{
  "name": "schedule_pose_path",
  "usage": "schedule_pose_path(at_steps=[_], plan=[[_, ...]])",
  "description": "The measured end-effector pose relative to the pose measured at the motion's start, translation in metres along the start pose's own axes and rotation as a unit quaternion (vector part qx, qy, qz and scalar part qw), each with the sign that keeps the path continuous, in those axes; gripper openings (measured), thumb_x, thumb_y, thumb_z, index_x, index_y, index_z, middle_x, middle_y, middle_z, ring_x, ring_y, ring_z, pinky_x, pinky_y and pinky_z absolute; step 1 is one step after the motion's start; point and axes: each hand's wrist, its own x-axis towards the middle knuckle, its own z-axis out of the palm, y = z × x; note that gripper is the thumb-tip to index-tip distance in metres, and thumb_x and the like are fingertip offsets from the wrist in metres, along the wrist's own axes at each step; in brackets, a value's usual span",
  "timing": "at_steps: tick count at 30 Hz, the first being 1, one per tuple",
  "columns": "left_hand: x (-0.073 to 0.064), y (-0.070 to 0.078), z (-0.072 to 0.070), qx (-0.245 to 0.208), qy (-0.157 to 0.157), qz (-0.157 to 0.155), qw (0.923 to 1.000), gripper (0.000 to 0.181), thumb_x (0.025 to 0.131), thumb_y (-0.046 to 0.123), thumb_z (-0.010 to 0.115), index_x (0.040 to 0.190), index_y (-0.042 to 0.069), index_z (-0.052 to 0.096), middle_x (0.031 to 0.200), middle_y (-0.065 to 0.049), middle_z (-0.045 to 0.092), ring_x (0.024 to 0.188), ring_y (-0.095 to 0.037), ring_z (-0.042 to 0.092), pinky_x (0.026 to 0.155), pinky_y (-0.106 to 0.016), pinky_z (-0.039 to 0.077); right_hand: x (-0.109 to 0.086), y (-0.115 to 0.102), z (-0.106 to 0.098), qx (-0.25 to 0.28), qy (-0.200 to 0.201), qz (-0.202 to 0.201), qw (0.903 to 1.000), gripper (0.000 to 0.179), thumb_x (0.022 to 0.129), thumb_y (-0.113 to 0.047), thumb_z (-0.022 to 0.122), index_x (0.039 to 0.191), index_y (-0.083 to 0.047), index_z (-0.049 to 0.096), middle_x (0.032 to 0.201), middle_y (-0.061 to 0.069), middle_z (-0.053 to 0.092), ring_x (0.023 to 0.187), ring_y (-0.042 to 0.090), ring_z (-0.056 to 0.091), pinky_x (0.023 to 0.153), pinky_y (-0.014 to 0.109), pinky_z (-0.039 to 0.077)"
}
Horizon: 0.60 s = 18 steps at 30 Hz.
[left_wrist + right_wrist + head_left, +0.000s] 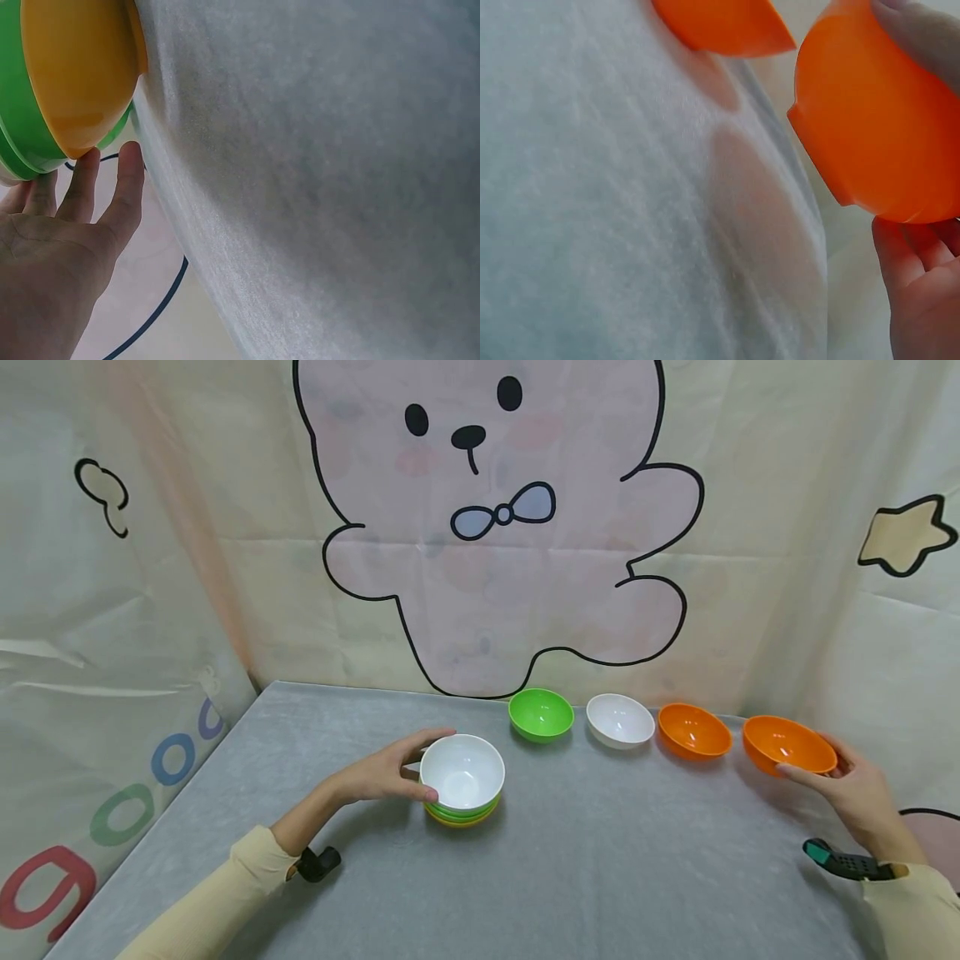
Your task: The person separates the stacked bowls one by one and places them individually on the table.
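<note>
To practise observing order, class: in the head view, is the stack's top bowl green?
No, the top bowl beside the left hand is white, with a green bowl showing beneath it.

Bowl stack (462, 781) left, bowls (620, 722) behind, front cloth (600, 868) free

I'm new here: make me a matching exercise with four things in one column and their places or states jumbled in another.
1. Left hand
2. Right hand
3. Glossy round green bowl, unstacked
4. Glossy round white bowl, unstacked

A. Just right of the green bowl
B. Holding a glossy round orange bowl
C. Just left of the white bowl
D. Gripping a bowl stack topped with white

Pairs: 1-D, 2-B, 3-C, 4-A
</note>
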Motion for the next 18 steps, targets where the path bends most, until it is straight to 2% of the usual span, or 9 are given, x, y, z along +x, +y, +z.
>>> schedule_pose_path(at_steps=[5, 11, 18], plan=[[0.001, 0.000, 0.000, -0.002, -0.002, 0.001, 1.0000, 0.088, 0.088, 0.019, 0.082, 0.160, 0.015, 0.030, 0.153, -0.007, 0.039, 0.135, -0.032, 0.044, 0.103, -0.051, 0.045, 0.006, 0.007, -0.001, -0.011, -0.004, 0.012, 0.9999, 0.088, 0.097, -0.027, 0.074, 0.160, 0.002, 0.020, 0.134, 0.011, 0.041, 0.101, 0.002, 0.042, 0.073, 0.005, 0.045], [0.002, 0.001, 0.001, 0.002, -0.003, 0.000, 1.0000, 0.089, 0.088, 0.018, 0.082, 0.160, 0.014, 0.029, 0.153, -0.006, 0.039, 0.135, -0.031, 0.045, 0.103, -0.051, 0.045, 0.010, 0.016, 0.001, 0.002, -0.006, 0.029, 0.9996, 0.088, 0.097, -0.028, 0.073, 0.158, 0.006, 0.020, 0.126, 0.001, 0.044, 0.097, 0.000, 0.043, 0.073, 0.006, 0.045], [0.004, 0.001, 0.000, 0.003, -0.008, 0.002, 1.0000, 0.091, 0.088, 0.020, 0.082, 0.160, 0.010, 0.028, 0.152, -0.007, 0.039, 0.134, -0.033, 0.045, 0.103, -0.052, 0.045, 0.011, 0.018, 0.002, -0.015, -0.012, 0.041, 0.9990, 0.089, 0.096, -0.033, 0.073, 0.158, 0.006, 0.021, 0.127, 0.005, 0.045, 0.097, 0.003, 0.043, 0.070, 0.007, 0.043]])
